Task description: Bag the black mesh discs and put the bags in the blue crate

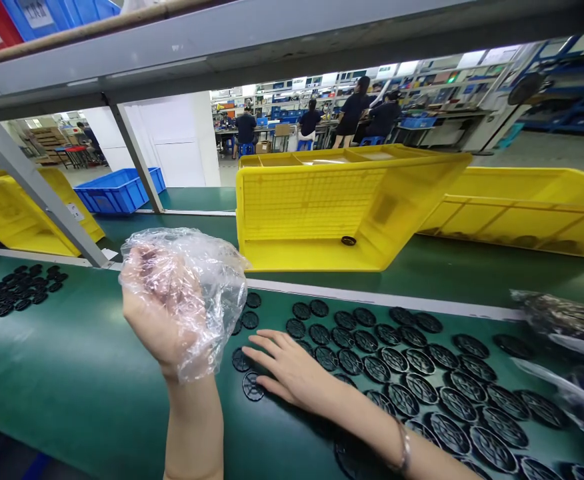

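Observation:
My left hand [159,310] is raised above the green conveyor belt [62,373], shut on a crumpled clear plastic bag [217,293] that wraps around it. My right hand [287,367] lies flat on the belt with its fingers apart, holding nothing. Its fingertips are beside a black ribbed disc [253,386] and close to a large spread of similar black discs [397,373]. A smaller pile of these discs [15,290] lies at the belt's left side. A thin bracelet [403,445] circles my right wrist.
Yellow plastic crates lie tilted on a farther belt, one [332,207] directly ahead holding a single black disc. A blue crate [119,191] sits beyond. Plastic bags of discs [562,320] lie at right. Metal shelf supports [32,177] cross overhead, and co-workers sit at benches far back.

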Motion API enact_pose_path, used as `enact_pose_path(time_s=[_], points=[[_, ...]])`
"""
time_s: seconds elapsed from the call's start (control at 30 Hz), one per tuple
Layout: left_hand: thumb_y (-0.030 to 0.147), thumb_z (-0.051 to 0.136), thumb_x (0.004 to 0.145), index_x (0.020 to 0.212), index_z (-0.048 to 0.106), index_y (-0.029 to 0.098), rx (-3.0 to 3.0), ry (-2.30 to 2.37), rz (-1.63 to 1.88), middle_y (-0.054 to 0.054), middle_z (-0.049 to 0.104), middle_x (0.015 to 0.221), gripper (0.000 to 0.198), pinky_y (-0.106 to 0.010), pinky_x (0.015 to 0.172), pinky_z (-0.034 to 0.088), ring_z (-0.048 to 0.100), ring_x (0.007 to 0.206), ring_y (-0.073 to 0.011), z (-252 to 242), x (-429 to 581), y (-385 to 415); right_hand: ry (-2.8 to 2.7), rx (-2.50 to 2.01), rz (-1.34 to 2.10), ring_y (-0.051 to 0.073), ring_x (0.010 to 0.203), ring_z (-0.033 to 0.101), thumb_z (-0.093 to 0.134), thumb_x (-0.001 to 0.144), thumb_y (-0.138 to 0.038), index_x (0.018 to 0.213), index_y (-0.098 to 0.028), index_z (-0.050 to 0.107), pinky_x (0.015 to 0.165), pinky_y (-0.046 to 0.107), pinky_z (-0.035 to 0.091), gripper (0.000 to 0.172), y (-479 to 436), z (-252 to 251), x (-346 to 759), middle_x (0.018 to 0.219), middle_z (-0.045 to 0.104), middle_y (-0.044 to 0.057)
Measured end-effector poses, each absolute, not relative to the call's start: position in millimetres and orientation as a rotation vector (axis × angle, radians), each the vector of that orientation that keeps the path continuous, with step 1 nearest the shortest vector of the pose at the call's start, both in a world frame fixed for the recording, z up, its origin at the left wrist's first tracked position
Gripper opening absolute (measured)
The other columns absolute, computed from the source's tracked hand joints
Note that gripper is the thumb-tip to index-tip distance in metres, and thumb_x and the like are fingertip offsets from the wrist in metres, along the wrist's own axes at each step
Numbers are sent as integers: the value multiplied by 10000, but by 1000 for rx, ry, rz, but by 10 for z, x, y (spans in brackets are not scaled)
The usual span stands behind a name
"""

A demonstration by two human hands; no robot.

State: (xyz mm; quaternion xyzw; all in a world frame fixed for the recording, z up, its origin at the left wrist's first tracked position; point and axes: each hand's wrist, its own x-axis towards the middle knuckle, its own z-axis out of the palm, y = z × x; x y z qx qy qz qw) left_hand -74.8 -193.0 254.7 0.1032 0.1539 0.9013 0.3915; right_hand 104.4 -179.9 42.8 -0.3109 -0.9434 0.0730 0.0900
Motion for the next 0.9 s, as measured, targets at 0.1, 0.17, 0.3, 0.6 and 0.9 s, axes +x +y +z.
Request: enact_pose_path(time_s=[0.1, 0.17, 0.3, 0.6, 0.9], points=[[185, 418, 961, 672, 444, 168, 270, 374, 2295, 70, 257, 503, 291, -180, 358, 208, 160, 373, -62, 2524, -774, -1929, -2875, -866, 267, 134, 1407, 319, 300, 926, -508, 1392, -284, 488, 1219, 358, 404, 550, -1852, 360, 887, 1445, 417, 16], [172, 417, 953, 664, 424, 165, 276, 344, 2303, 66, 270, 513, 289, -170, 364, 203, 175, 385, -59, 2502, -802, -1926, -2908, -811, 324, 137, 1385, 332, 303, 920, -527, 1295, -258, 569, 1203, 366, 422, 533, -1824, 330, 867, 1418, 441, 11], [177, 404, 961, 661, 395, 168, 287, 321, 2323, 66, 231, 511, 300, -174, 357, 171, 171, 393, -62, 2480, -842, -1917, -2767, -924, 280, 95, 1328, 360, 260, 933, -493, 1281, -256, 591, 1178, 338, 454, 535, -1510, 338, 894, 1396, 450, 40], [185, 386, 968, 716, 467, 152, 378, 210, 2332, 71, 237, 526, 267, -150, 360, 187, 204, 403, -51, 2394, -998, -1878, -2801, -1205, 447, 126, 1331, 408, 216, 911, -599, 1304, -347, 583, 1195, 442, 434, 593, -1014, 498, 997, 1416, 446, 35], [157, 408, 932, 681, 420, 164, 412, 363, 2336, 70, 188, 532, 252, -161, 350, 193, 135, 408, -65, 2444, -921, -1876, -2917, -1046, 496, 169, 1454, 335, 272, 894, -629, 1388, -347, 498, 1273, 479, 343, 612, -1047, 535, 537, 1525, 322, 24]])
